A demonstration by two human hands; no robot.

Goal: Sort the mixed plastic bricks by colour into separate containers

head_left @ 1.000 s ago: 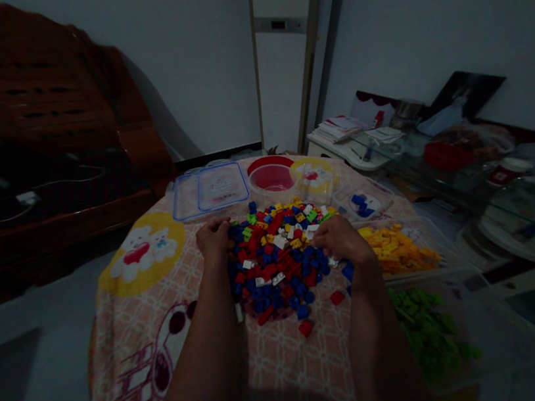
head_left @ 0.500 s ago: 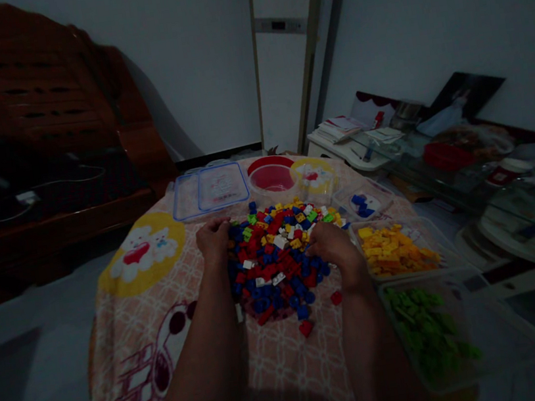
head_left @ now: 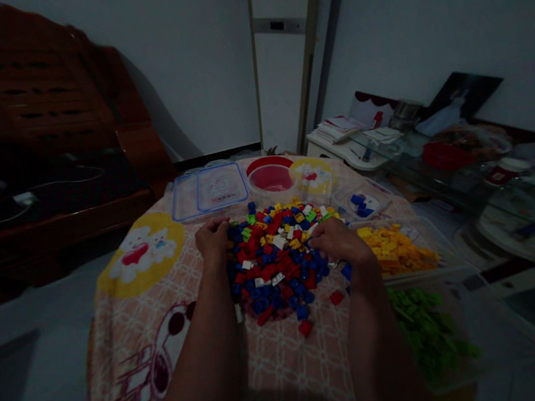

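Observation:
A heap of toy building bricks [head_left: 277, 265] in red, blue, white, yellow and green spreads over the table's middle. At its left edge rests my left hand [head_left: 213, 240], fingers curled together; what they hold, if anything, is hidden. My right hand [head_left: 337, 241] is over the heap's right side, fingertips pinched low among the bricks. Too dark and small there to name anything between them. A loose red brick [head_left: 305, 328] lies in front of the heap, and another red brick [head_left: 336, 297] near my right forearm.
Right of the heap stand clear boxes with yellow bricks [head_left: 401, 248], green bricks [head_left: 430, 330] and a few blue bricks [head_left: 360, 204]. Behind are a blue-rimmed lid [head_left: 185, 199] and a red round tub [head_left: 269, 162]. A patterned cloth [head_left: 298, 382] covers the table.
My right hand has shifted slightly to the right, its wrist and forearm now covering more of the yellow and green boxes' left edges. My left hand stays at the heap's edge.

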